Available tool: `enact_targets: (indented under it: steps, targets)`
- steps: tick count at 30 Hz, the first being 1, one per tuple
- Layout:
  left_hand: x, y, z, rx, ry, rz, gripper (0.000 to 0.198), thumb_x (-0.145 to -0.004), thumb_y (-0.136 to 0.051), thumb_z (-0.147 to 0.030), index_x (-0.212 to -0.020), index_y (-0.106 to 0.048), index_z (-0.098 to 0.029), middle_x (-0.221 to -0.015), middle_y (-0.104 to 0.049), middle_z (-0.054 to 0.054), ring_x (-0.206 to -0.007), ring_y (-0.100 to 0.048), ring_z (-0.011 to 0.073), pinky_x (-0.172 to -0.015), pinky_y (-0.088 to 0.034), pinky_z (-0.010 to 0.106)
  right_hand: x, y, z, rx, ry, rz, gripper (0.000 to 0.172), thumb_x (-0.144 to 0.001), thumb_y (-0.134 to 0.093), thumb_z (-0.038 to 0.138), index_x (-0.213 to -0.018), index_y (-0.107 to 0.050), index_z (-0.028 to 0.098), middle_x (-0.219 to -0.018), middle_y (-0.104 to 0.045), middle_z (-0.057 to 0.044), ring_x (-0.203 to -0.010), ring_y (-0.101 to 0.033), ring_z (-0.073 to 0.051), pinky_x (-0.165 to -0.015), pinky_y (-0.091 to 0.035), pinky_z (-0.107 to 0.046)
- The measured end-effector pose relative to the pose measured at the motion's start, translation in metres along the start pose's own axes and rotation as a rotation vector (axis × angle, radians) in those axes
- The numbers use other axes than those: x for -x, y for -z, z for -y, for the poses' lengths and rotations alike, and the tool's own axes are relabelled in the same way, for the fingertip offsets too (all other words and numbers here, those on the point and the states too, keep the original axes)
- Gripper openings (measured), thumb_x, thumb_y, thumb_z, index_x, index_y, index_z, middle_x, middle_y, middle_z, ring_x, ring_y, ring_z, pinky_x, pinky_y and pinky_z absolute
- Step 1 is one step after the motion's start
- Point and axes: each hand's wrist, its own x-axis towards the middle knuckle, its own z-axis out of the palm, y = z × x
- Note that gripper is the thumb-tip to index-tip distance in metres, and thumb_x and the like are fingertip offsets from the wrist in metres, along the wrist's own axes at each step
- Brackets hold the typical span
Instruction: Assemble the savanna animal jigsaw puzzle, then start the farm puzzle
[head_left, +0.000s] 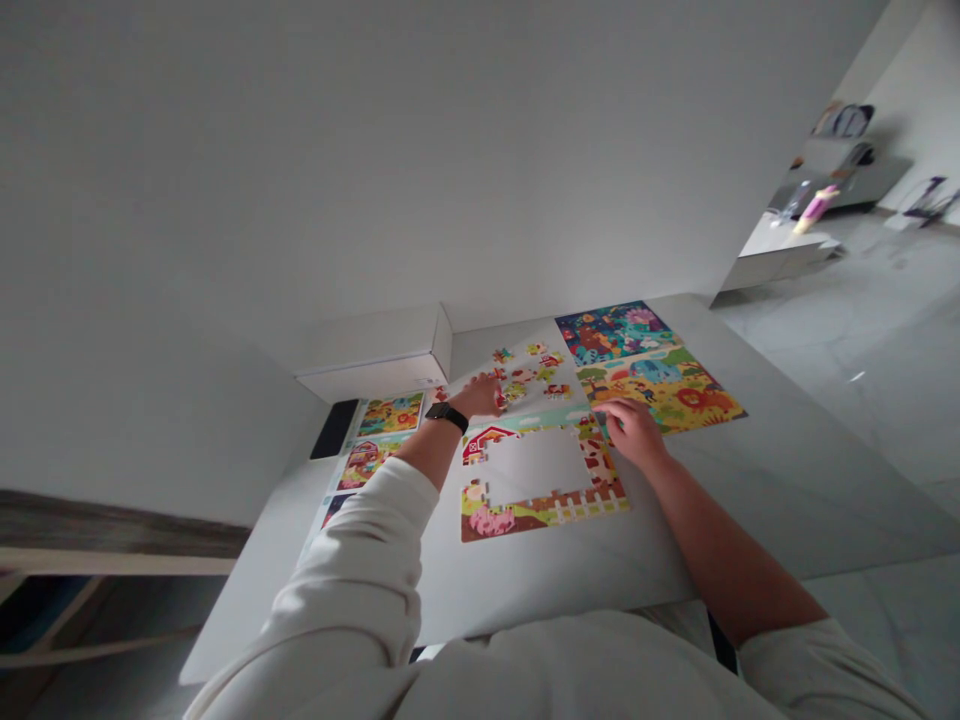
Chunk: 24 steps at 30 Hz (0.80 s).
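Observation:
My left hand (481, 396), with a black watch (448, 415) on its wrist, reaches to the near left side of a group of loose puzzle pieces (523, 375). Its fingers are bent around a small colourful piece at the fingertips, largely hidden. A farm jigsaw frame (544, 512) lies in front of me, its border joined around a bare middle. Over the frame's upper right corner is my right hand (631, 430), its index finger stretched out and the others loosely curled, with no piece visible in it.
Two finished animal puzzles (664, 390) lie at the right. A white box (375, 352) stands against the wall. On the left are a sheet with small pictures (364, 462) and a black flat object (334, 428). The white table (525, 585) has its front edge close to my body.

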Motion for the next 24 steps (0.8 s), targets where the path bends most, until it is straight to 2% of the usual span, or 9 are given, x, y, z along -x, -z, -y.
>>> enact_targets:
  steps: [4, 6, 9, 13, 16, 20, 24]
  targets:
    - [0.006, 0.006, -0.003, 0.045, -0.013, -0.022, 0.060, -0.074, -0.084, -0.030, -0.130, -0.068, -0.016, -0.128, -0.074, 0.017, -0.118, -0.071, 0.0353, -0.100, -0.056, 0.041, 0.000, -0.002, -0.001, 0.013, -0.002, 0.017, 0.039, -0.092, -0.052, 0.008, -0.108, -0.083, 0.026, -0.108, -0.082, -0.007, -0.107, -0.075, -0.027, -0.101, -0.058, -0.044]
    - [0.014, 0.011, -0.002, 0.084, -0.024, -0.040, 0.057, -0.080, -0.080, -0.029, -0.133, -0.065, -0.017, -0.120, -0.077, 0.013, -0.112, -0.073, 0.0308, -0.097, -0.056, 0.038, 0.000, -0.003, -0.001, 0.010, 0.008, 0.018, 0.039, -0.092, -0.052, 0.008, -0.107, -0.083, 0.026, -0.107, -0.082, -0.007, -0.106, -0.075, -0.027, -0.100, -0.058, -0.043]
    - [0.031, 0.015, 0.003, 0.163, -0.025, -0.104, 0.047, -0.090, -0.070, -0.023, -0.136, -0.062, -0.020, -0.119, -0.078, 0.010, -0.107, -0.075, 0.0234, -0.094, -0.056, 0.032, 0.001, -0.003, 0.001, -0.022, 0.014, 0.018, 0.039, -0.092, -0.051, 0.008, -0.108, -0.083, 0.026, -0.108, -0.083, -0.008, -0.106, -0.076, -0.027, -0.100, -0.059, -0.043]
    - [0.064, 0.011, 0.012, 0.520, -0.040, -0.285, 0.055, -0.086, -0.075, -0.022, -0.139, -0.058, -0.022, -0.110, -0.079, 0.006, -0.092, -0.076, 0.0181, -0.083, -0.058, 0.028, -0.004, -0.004, 0.012, -0.107, -0.021, -0.001, 0.038, -0.095, -0.051, 0.012, -0.114, -0.081, 0.027, -0.110, -0.084, -0.007, -0.105, -0.077, -0.026, -0.101, -0.061, -0.044]
    - [0.094, 0.003, 0.010, 0.808, -0.150, -0.339, 0.067, -0.083, -0.084, -0.029, -0.142, -0.054, -0.022, -0.100, -0.078, 0.004, -0.084, -0.075, 0.0164, -0.077, -0.058, 0.027, -0.015, -0.009, 0.031, -0.217, -0.013, 0.010, 0.035, -0.098, -0.053, 0.018, -0.121, -0.078, 0.027, -0.111, -0.084, -0.006, -0.105, -0.078, -0.025, -0.101, -0.061, -0.043]
    - [0.130, -0.009, -0.006, 1.036, -0.267, -0.325, 0.072, -0.090, -0.083, -0.041, -0.149, -0.048, -0.020, -0.092, -0.076, 0.002, -0.078, -0.073, 0.0149, -0.071, -0.056, 0.025, -0.030, -0.029, 0.075, -0.386, -0.023, 0.200, 0.034, -0.097, -0.064, 0.025, -0.129, -0.073, 0.027, -0.108, -0.082, -0.005, -0.100, -0.078, -0.023, -0.096, -0.062, -0.039]
    - [0.152, -0.024, -0.019, 1.177, -0.268, -0.313, 0.080, -0.088, -0.086, -0.042, -0.153, -0.044, -0.021, -0.091, -0.075, 0.000, -0.076, -0.072, 0.0134, -0.070, -0.054, 0.024, -0.033, -0.058, 0.117, -0.494, -0.107, 0.433, 0.044, -0.092, -0.077, 0.030, -0.134, -0.068, 0.027, -0.098, -0.080, -0.002, -0.088, -0.075, -0.020, -0.079, -0.058, -0.032]
